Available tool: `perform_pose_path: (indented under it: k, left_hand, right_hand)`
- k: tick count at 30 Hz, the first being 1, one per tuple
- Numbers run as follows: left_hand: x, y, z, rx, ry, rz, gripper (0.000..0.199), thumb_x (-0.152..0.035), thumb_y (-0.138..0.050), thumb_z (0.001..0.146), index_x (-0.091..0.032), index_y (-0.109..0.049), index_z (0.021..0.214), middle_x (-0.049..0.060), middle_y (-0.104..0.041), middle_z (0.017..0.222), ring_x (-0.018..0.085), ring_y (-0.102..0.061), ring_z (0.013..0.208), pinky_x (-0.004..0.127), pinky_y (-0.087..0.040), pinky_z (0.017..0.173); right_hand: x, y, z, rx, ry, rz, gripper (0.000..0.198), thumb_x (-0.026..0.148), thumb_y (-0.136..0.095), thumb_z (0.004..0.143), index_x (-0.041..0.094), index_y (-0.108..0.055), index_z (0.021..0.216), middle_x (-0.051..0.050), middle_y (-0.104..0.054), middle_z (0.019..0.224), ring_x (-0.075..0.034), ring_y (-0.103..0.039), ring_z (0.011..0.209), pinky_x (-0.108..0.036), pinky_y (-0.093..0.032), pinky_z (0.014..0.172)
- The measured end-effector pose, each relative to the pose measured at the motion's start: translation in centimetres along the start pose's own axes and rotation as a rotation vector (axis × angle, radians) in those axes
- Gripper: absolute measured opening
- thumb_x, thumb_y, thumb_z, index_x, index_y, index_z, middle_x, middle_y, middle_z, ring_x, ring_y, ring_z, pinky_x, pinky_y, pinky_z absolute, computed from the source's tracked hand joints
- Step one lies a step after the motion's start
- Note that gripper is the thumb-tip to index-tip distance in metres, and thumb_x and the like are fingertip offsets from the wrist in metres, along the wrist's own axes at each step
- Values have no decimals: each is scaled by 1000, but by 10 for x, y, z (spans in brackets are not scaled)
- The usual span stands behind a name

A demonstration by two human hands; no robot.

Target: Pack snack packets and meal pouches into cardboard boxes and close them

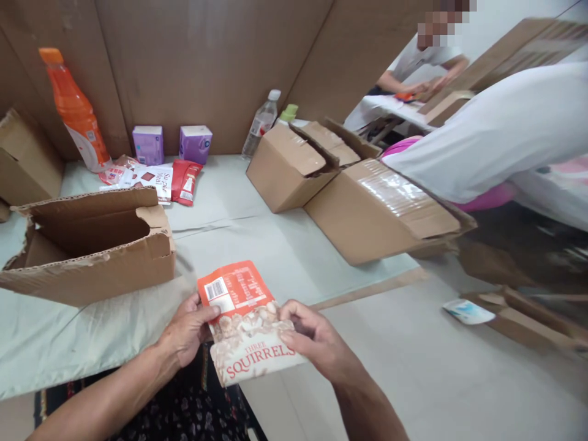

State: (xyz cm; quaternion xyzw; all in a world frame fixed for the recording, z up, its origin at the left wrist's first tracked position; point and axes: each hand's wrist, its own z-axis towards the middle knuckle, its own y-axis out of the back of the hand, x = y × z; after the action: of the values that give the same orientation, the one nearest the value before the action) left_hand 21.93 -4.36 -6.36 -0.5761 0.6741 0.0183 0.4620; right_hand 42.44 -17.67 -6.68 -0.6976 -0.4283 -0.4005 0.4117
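Observation:
Between my two hands is a flat snack pouch (245,321), orange at the top and cream with pictured nuts below, lettered "THREE SQUIRRELS". A barcode shows near its upper left corner. My left hand (190,327) pinches its left edge, thumb on the front and the other fingers mostly hidden behind. On the right side, my right hand (316,340) grips the pouch with the thumb across its front. The pouch is held tilted over my lap, just off the table's front edge. An open cardboard box (92,272) stands left of it on the table.
Behind lie snack packets (186,182), two purple tissue packs (148,146), an orange bottle (80,116) and a clear bottle (261,125). More cardboard boxes (376,211) stand at the right table edge. Another person (422,64) sits beyond; a white sleeve (505,122) is nearer.

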Motion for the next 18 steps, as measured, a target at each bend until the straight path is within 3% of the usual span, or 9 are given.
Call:
perform_pose_path:
  k: [1, 3, 5, 7, 10, 13, 15, 18]
  left_hand:
    - [0, 0, -1, -3, -31, 4, 75, -41, -95, 53, -18, -62, 115, 12, -78, 107, 26, -73, 90, 36, -58, 79]
    - [0, 0, -4, -3, -104, 19, 71, -38, -94, 56, -19, -62, 117, 9, -78, 112, 24, -72, 97, 34, -57, 84]
    - [1, 1, -8, 12, -160, 45, 66, -36, -91, 60, -19, -63, 118, 8, -78, 115, 23, -71, 102, 31, -55, 88]
    - [1, 1, -13, 51, -194, 86, 61, -36, -89, 64, -19, -64, 117, 8, -78, 113, 24, -71, 102, 32, -55, 88]
    - [-1, 4, -20, 112, -265, 173, 51, -38, -87, 68, -17, -68, 110, 9, -79, 106, 26, -72, 99, 36, -56, 88]
    - [-11, 13, -34, 102, -378, 273, 39, -33, -83, 77, -19, -71, 111, 10, -77, 113, 28, -70, 106, 40, -54, 97]
    - [-23, 22, -50, 12, -596, 438, 37, -24, -77, 85, -24, -70, 121, 8, -74, 126, 27, -67, 117, 41, -51, 106]
    - [-48, 37, -84, -182, -1179, 890, 49, -9, -65, 92, -29, -62, 137, 9, -67, 140, 28, -62, 132, 45, -50, 112]
  right_hand:
    - [0, 0, -2, -45, -4, -18, 43, 47, -89, 76, 25, -64, 103, 0, -69, 82, -16, -63, 67, -26, -49, 61]
    - [-1, -1, -5, -109, -6, -24, 69, 45, -89, 77, 29, -56, 135, -4, -74, 100, -21, -71, 85, -32, -56, 73]
    - [-3, -3, -3, -100, -7, -7, 85, 46, -89, 78, 30, -47, 149, -7, -75, 111, -24, -74, 94, -36, -59, 82]
    - [-7, -7, 1, 12, -45, -17, 74, 47, -89, 77, 26, -58, 141, -9, -77, 112, -25, -75, 96, -38, -60, 86]
    - [-14, -15, 11, 235, -74, -148, 47, 52, -86, 78, 19, -78, 111, -10, -80, 99, -27, -76, 89, -40, -62, 83]
    - [-12, -20, 18, 208, 85, -272, 37, 55, -83, 80, 21, -84, 96, -9, -81, 91, -27, -76, 82, -40, -63, 78]
    - [-1, -21, 22, 93, 194, -312, 30, 52, -84, 80, 25, -86, 93, -8, -82, 90, -29, -76, 83, -42, -64, 82]
    - [29, -22, 31, -42, 343, -346, 20, 43, -88, 78, 28, -87, 91, -8, -83, 91, -32, -78, 86, -46, -66, 83]
